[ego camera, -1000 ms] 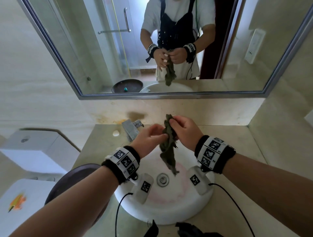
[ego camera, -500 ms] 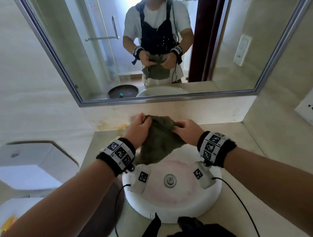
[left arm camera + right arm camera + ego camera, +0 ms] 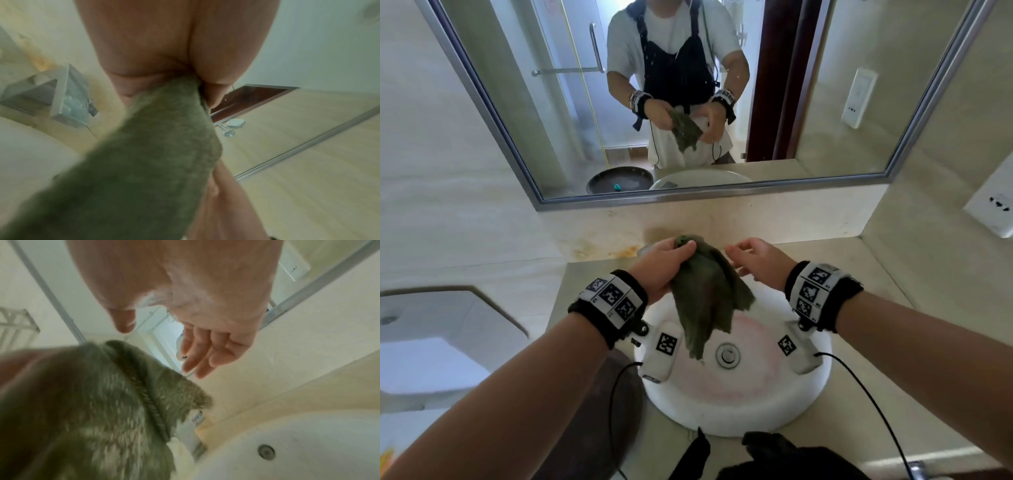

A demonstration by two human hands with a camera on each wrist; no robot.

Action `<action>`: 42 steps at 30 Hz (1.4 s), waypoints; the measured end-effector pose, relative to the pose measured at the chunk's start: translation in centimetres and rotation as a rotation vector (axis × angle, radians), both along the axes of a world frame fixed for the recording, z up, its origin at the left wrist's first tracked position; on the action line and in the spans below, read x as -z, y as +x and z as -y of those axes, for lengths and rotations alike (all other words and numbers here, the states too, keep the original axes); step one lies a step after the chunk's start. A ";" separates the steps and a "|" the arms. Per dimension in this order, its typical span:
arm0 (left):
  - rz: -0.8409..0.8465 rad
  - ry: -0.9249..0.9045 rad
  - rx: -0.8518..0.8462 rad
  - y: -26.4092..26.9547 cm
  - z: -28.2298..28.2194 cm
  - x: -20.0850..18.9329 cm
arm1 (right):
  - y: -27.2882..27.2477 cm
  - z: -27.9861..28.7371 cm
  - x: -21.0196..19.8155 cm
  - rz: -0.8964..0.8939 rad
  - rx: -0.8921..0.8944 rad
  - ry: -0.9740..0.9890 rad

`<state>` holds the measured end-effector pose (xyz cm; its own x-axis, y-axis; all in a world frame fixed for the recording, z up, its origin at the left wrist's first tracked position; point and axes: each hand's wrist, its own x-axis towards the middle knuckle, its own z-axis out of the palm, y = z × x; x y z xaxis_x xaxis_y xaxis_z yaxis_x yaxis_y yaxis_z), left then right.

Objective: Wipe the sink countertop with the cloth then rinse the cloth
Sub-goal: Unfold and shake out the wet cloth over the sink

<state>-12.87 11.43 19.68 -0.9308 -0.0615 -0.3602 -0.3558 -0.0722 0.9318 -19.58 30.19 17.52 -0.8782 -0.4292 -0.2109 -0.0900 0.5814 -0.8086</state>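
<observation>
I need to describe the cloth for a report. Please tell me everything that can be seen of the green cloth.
The cloth is dull olive green, with a fuzzy, towel-like pile and a corded hem visible in the right wrist view. It hangs bunched and limp above the white sink, its lowest tip beside the drain. Only the left hand holds it, gripping its top. The right hand is open beside it, apparently not touching.

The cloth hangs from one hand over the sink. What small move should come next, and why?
Probably the right hand should take the hanging cloth again. Only the left hand grips it, over the basin; the right is open beside it, and no water is visible running.
</observation>
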 end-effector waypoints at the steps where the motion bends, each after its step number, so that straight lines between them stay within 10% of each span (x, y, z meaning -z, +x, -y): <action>1: -0.021 0.024 -0.034 -0.1 -0.1 -0.2 | 0.0 -0.2 0.6 -0.005 0.033 0.027; 7: -0.050 0.142 -0.144 -0.6 -1.1 -1.3 | 1.4 -0.2 2.9 0.395 -0.099 0.089; 12: -0.081 0.137 -0.156 -1.0 -2.1 -2.0 | 0.7 -0.6 4.0 0.608 -0.085 -0.305; 19: -0.087 -0.048 -0.189 -1.2 -2.4 -1.5 | -0.7 -2.8 2.7 0.144 0.068 -0.274; 27: 0.012 -0.736 -0.317 -1.5 -0.1 0.8 | -2.2 -4.2 2.9 0.138 0.258 -0.322; 42: -0.264 -0.587 -0.313 -2.6 1.2 0.8 | -3.5 -4.6 2.6 0.143 0.046 -0.132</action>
<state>-15.50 10.19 18.86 -0.8896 -0.4541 0.0494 -0.1570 0.4056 0.9004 -23.10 34.78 14.91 -0.8626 -0.4216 -0.2796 0.0559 0.4700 -0.8809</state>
